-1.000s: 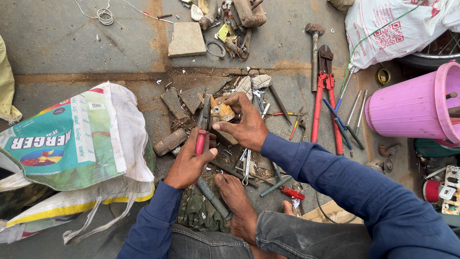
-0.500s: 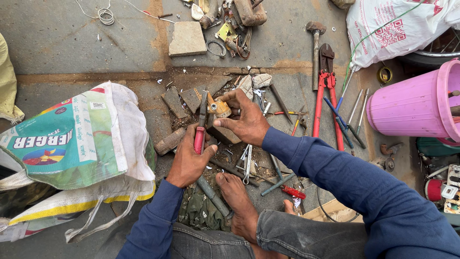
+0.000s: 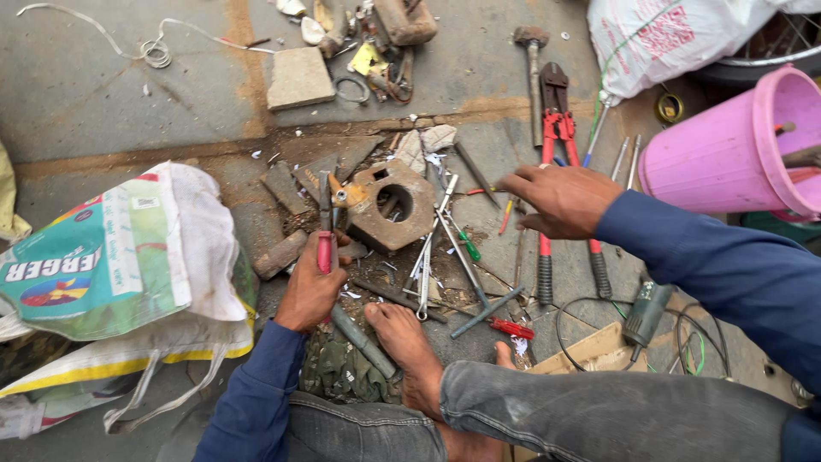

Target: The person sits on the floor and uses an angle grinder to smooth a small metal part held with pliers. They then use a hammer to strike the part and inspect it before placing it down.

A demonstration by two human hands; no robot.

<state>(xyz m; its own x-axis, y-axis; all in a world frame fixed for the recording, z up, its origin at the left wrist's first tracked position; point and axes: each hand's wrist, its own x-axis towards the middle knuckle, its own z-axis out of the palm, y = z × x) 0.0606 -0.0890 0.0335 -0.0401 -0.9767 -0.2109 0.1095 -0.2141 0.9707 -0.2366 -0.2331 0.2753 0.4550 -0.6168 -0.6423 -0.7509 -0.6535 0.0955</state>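
My left hand (image 3: 310,289) grips red-handled pliers (image 3: 324,231), whose jaws clamp a small brass-coloured piece (image 3: 340,195) against a rusty metal block with holes (image 3: 389,204). My right hand (image 3: 558,199) hovers empty, fingers spread, over the red bolt cutters (image 3: 558,141) and loose tools to the right of the block. My bare foot (image 3: 412,344) rests on the ground just below the block, beside a grey metal rod (image 3: 363,340).
Spanners and screwdrivers (image 3: 445,248) lie scattered around the block. A pink bucket (image 3: 734,152) stands at right, a printed sack (image 3: 120,257) at left, a hammer (image 3: 532,68) and a flat stone (image 3: 298,79) farther off. A grinder with cable (image 3: 646,315) lies near my knee.
My right hand has let go of the metal block and moved right, over the bolt cutters. My left hand still holds the pliers at the block.
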